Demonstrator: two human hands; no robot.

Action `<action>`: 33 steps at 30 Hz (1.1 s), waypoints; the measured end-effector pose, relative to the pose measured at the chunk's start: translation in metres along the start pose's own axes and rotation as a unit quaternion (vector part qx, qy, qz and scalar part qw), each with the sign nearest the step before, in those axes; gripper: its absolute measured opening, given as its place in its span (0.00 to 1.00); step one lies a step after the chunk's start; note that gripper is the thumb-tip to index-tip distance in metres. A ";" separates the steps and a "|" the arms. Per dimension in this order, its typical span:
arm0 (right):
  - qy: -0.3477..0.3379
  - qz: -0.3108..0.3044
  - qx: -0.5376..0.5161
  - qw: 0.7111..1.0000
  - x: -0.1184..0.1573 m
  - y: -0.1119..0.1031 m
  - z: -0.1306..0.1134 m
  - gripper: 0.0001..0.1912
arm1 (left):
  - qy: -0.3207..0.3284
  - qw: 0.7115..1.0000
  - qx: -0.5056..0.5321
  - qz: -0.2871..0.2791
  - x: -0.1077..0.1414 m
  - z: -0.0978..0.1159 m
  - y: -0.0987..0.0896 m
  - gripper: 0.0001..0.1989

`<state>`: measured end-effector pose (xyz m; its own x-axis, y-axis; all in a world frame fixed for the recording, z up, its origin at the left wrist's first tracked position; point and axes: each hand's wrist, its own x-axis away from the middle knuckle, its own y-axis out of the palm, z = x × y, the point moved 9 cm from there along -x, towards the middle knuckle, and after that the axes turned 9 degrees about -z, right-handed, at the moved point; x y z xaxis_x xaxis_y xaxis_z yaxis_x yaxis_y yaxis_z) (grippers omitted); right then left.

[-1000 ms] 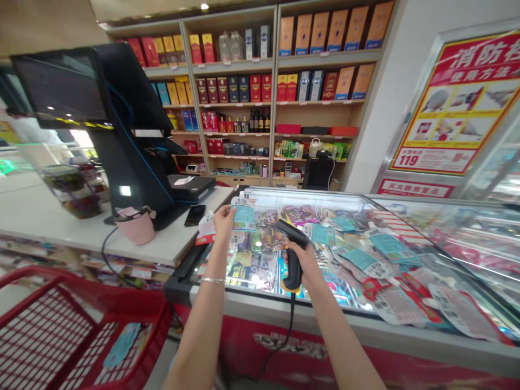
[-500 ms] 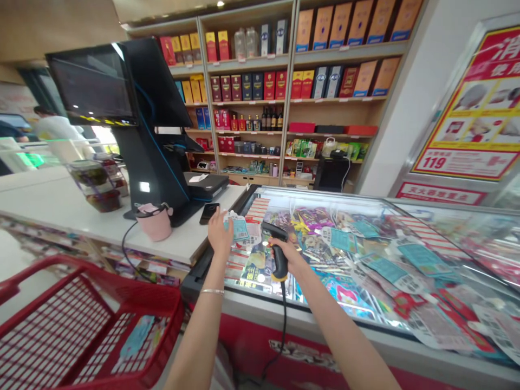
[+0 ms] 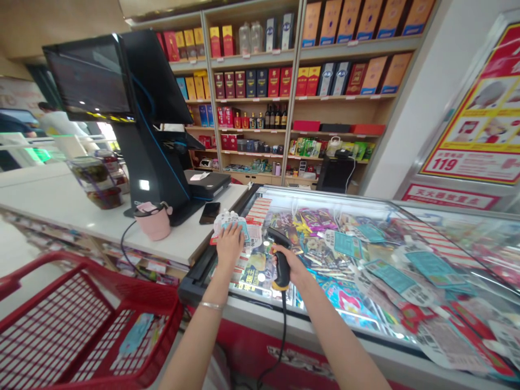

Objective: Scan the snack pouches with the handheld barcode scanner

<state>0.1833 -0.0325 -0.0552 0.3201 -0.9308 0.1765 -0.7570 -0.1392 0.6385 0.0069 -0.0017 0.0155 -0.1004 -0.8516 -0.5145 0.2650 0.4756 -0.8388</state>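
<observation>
Under left hand (image 3: 230, 242), fingers spread flat: pouches (image 3: 239, 226); gripped in right hand (image 3: 287, 264): scanner (image 3: 281, 265); between hands: glass

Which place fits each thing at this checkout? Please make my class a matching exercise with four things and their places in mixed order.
Things
1. Phone
2. Handheld scanner
3. Pile of packets
4. Pink container

Places
A. Under the left hand, on the glass-topped cabinet
B. In front of the foot of the black screen stand
C. Gripped in the right hand
D. On the white counter, between the stand and the cabinet

Right pairs: 1-D, 2-C, 3-A, 4-B
</observation>
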 end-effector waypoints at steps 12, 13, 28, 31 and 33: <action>-0.029 -0.004 -0.016 0.999 0.003 -0.005 -0.002 0.09 | 0.020 0.987 0.050 0.151 0.014 0.002 -0.034 0.14; -0.029 -0.006 -0.014 0.999 0.003 -0.004 -0.003 0.09 | 0.016 0.986 0.052 0.159 0.015 0.000 -0.036 0.14; -0.037 0.005 0.007 0.999 -0.001 0.000 -0.002 0.09 | -0.030 0.996 0.023 0.085 0.007 -0.007 -0.030 0.17; -0.035 0.031 0.020 0.999 0.001 -0.003 -0.004 0.08 | -0.034 0.996 0.015 0.080 0.006 -0.006 -0.029 0.18; -0.041 0.055 0.019 0.997 0.009 -0.008 -0.012 0.07 | -0.031 0.996 0.012 0.078 0.004 -0.004 -0.029 0.18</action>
<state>0.1994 -0.0360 -0.0499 0.1861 -0.9657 0.1809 -0.8065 -0.0450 0.5895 -0.0052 -0.0180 0.0370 0.0035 -0.7806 -0.6250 0.2959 0.5978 -0.7450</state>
